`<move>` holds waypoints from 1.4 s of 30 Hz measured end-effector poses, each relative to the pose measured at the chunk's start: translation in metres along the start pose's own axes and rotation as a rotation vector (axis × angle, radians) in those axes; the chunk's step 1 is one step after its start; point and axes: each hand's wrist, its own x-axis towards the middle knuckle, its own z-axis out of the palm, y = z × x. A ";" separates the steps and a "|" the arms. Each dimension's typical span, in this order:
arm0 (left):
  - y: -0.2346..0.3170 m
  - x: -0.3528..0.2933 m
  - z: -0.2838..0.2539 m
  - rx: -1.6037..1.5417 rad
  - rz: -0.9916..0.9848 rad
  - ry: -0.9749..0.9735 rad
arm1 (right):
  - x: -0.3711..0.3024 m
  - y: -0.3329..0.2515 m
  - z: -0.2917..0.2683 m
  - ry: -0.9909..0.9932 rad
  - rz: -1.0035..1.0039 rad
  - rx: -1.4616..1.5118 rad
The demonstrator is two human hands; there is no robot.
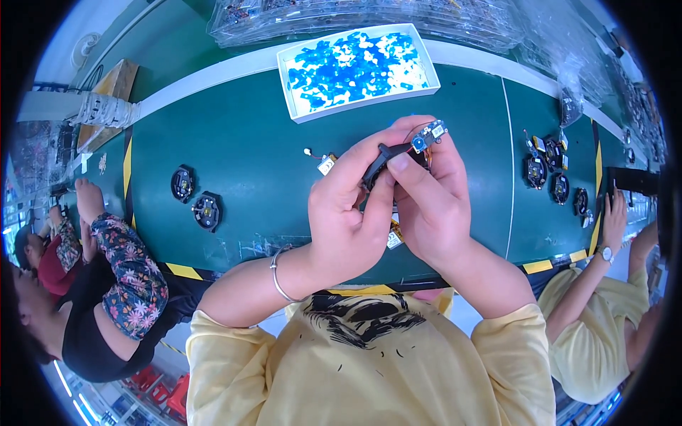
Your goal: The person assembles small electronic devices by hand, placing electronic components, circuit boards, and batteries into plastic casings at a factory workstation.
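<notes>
Over the green bench, both my hands are closed around a small black plastic housing (375,165). My left hand (346,202) grips its left side, with thumb and fingers bent against it. My right hand (435,202) holds the other side, its thumb pressed near the middle. A small blue circuit board (428,135) with wires sticks out above the right fingers. Part of the housing is hidden by my fingers. Beneath my hands a wired silver battery (394,236) shows partly. Another small battery with a lead (326,164) lies just left of my left hand.
A white box (364,108) of blue and white small pieces stands ahead. Two round black assemblies (182,183) lie left, and several similar assemblies (535,172) lie right. Clear plastic trays (369,25) fill the back. Co-workers' hands (89,201) are at both sides.
</notes>
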 end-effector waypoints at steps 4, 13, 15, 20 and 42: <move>0.002 0.004 -0.001 -0.019 -0.052 -0.009 | 0.003 0.002 -0.008 -0.025 -0.026 -0.056; 0.011 0.015 -0.023 -0.903 -0.570 -0.047 | 0.004 -0.015 -0.011 -0.175 -0.123 -0.421; 0.010 0.015 -0.026 -0.922 -0.574 -0.045 | 0.003 -0.015 -0.008 -0.172 -0.115 -0.405; 0.013 0.016 -0.026 -0.916 -0.575 -0.015 | 0.003 -0.015 -0.007 -0.172 -0.105 -0.407; 0.009 0.017 -0.026 -0.630 -0.538 0.029 | 0.000 -0.033 -0.023 -0.142 -0.120 -0.541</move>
